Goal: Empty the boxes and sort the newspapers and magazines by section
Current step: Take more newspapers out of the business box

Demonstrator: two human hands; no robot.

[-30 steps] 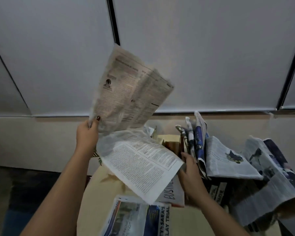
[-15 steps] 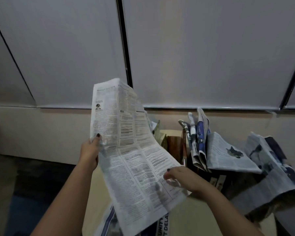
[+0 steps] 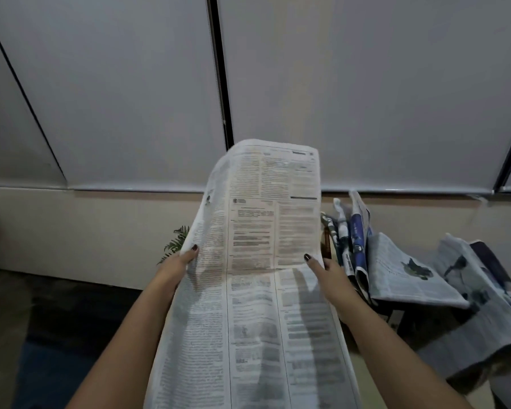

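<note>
Newspaper (image 3: 257, 276) held open, left hand (image 3: 176, 262) and right hand (image 3: 326, 271) pinching its edges.

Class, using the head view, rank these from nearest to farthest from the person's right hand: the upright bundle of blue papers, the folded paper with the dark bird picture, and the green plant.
1. Upright blue papers: just right of the right hand.
2. Folded paper with the bird picture: farther right, beyond the bundle.
3. Green plant: farthest, past the held newspaper, near the left hand.

Matt, creased paper newspaper (image 3: 257, 276); smooth matt blinds (image 3: 366, 84)
</note>
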